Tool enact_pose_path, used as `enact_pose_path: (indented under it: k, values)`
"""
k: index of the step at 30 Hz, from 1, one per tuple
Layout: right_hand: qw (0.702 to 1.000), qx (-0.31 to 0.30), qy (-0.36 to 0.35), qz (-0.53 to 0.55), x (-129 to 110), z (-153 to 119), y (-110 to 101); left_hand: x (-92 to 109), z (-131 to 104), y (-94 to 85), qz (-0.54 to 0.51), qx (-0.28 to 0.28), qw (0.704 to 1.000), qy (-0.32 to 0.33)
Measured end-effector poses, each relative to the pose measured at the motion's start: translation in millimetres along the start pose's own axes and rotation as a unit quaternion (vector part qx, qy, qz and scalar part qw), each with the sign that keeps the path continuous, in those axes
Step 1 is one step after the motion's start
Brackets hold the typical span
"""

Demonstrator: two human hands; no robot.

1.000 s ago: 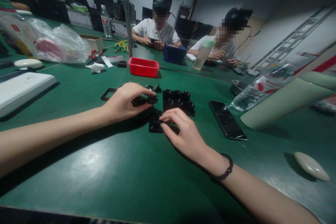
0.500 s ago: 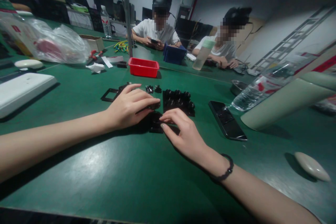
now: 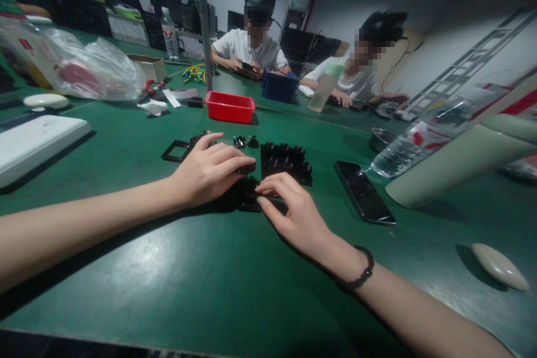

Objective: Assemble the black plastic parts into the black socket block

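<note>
Work centres on the black block on the table, touched by the right hand, grip unclear, as the left hand, newly rolled palm-down, brings its clasped dark part nearer it.

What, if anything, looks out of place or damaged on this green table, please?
Only a crumpled white scrap, left of the red bin, looks slightly odd, lying loose like litter. No spill shows. The black parts are too dark and partly covered to judge for damage.
</note>
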State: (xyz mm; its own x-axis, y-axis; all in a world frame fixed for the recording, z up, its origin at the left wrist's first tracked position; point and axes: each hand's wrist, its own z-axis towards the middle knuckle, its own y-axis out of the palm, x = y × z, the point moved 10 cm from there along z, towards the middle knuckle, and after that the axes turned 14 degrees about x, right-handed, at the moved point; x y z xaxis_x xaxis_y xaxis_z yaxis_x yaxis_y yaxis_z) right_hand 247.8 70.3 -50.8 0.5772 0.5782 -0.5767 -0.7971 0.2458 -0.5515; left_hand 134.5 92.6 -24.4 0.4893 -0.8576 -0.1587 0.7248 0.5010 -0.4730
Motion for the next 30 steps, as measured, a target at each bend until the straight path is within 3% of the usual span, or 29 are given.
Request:
enact_pose_path:
  k: [20, 30]
  values:
    - [1.000, -0.001, 0.003, 0.000, 0.1, -0.1, 0.1, -1.3, -1.4, 3.3, -0.026, -0.025, 0.999, -0.020]
    - [1.000, -0.005, 0.008, -0.002, 0.4, -0.6, 0.5, -3.4, -1.0, -0.5, -0.026, -0.006, 0.999, -0.026]
